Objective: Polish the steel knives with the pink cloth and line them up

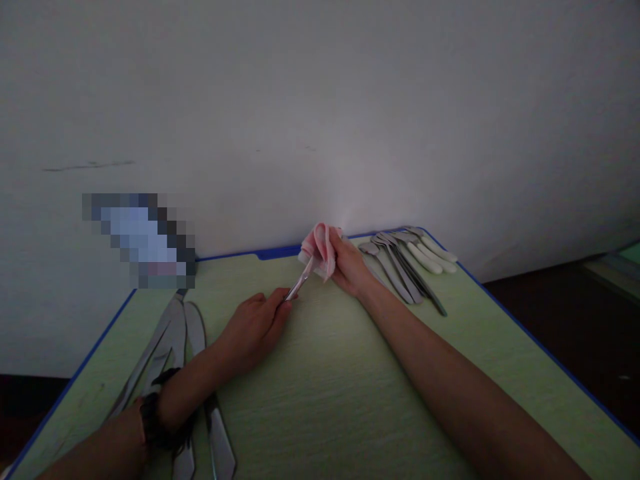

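My left hand [260, 328] is closed round one end of a shiny metal piece of cutlery [301, 278]. Its far end runs into a pink and white cloth [320, 248], so I cannot tell whether it is a spoon, a knife or a fork. Bunched up over the far edge of the table, the cloth is gripped by my right hand [350, 263], whose fingers are partly hidden behind it. Both hands are raised a little above the tabletop, close to each other.
Several table knives [196, 327] lie at the left, partly under my left forearm. Spoons and other cutlery [400, 273], some white-handled, lie fanned out at the far right. A blurred-out phone-like device [145, 233] stands at the far left. The green, blue-edged table [320, 400] meets a pale wall [320, 120].
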